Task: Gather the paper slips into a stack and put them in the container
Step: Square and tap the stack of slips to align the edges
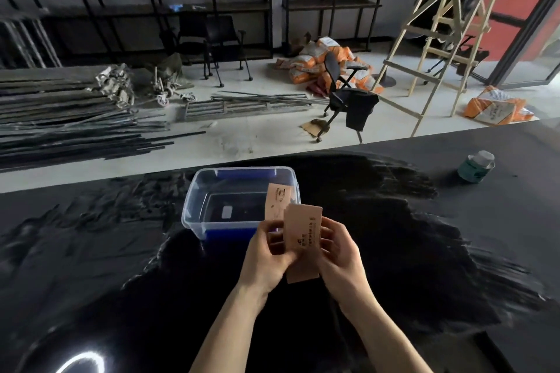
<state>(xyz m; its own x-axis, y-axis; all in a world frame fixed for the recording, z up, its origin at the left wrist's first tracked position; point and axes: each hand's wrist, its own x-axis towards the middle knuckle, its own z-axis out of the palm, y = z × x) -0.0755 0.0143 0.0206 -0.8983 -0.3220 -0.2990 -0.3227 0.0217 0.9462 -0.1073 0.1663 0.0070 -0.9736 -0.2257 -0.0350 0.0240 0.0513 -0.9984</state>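
Observation:
Tan paper slips (303, 228) with dark print are held upright above the black table, just in front of a clear plastic container (194, 206) with blue handles. One slip (277, 201) sticks up higher and leans left, over the container's near right corner. My left hand (268, 254) pinches the slips from the left. My right hand (338, 248) grips them from the right, fingers curled around the edges. The bottom of the slips pokes out below my palms. The container holds no slips; only a small white label shows on its floor.
A black table (121, 266) with glossy and matte patches spreads all round. A small teal tin (475, 166) stands at the far right. Beyond the far edge lie metal rods, office chairs, orange sacks and a wooden ladder on the floor.

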